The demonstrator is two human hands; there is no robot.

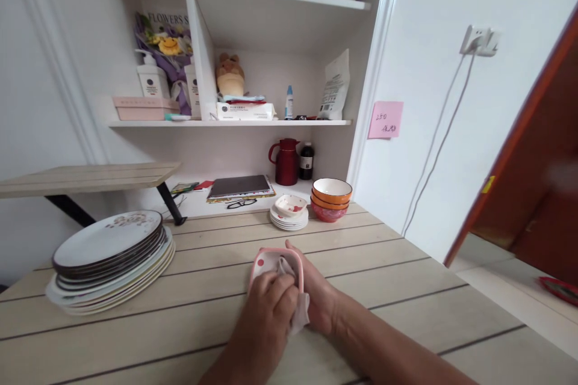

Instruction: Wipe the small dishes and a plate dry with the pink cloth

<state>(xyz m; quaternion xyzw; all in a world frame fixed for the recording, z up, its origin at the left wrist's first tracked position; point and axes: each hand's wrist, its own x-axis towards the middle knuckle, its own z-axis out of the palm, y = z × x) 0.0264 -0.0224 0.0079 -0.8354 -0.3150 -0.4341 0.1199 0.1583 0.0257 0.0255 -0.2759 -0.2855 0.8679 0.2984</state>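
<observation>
A small white dish with a pink rim and red dots (261, 262) is tilted above the table, its inside toward me. My right hand (318, 298) grips it from the right side, thumb up near the rim. Inside the dish, my left hand (270, 307) presses a pale cloth (299, 314) with bent fingers; part of the cloth hangs over the lower right rim. The fingers of my right hand under the dish are hidden.
Stacked plates (111, 240) stand at the left beside a raised wooden shelf (90, 175). Farther back are small plates (289, 222) with a little dish (291, 204), stacked bowls (332, 192), a red jug (286, 162), glasses (241, 203) and a laptop (241, 186).
</observation>
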